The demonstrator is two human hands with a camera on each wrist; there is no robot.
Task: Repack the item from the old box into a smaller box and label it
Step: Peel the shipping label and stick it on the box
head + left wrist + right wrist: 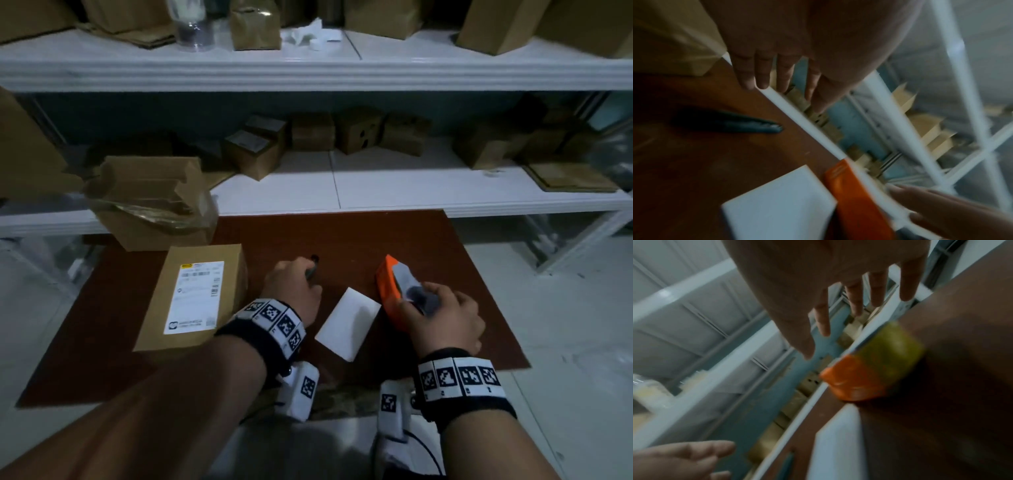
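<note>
One unreadable shipping label [196, 297] on closed box [236, 270]

Both wrist views are motion-blurred; the dark tool [312, 267] beyond the left hand [294, 291] stays unidentifiable, mostly hidden

Both forearms reach forward and down, each wrist wrapped in a dark band with black-and-white markers.

The left hand [294, 287] hangs palm down, its fingers [762, 74] straight and loosely together. The right hand [445, 318] hangs palm down too, its fingers [906, 285] extended and slightly spread.
</note>
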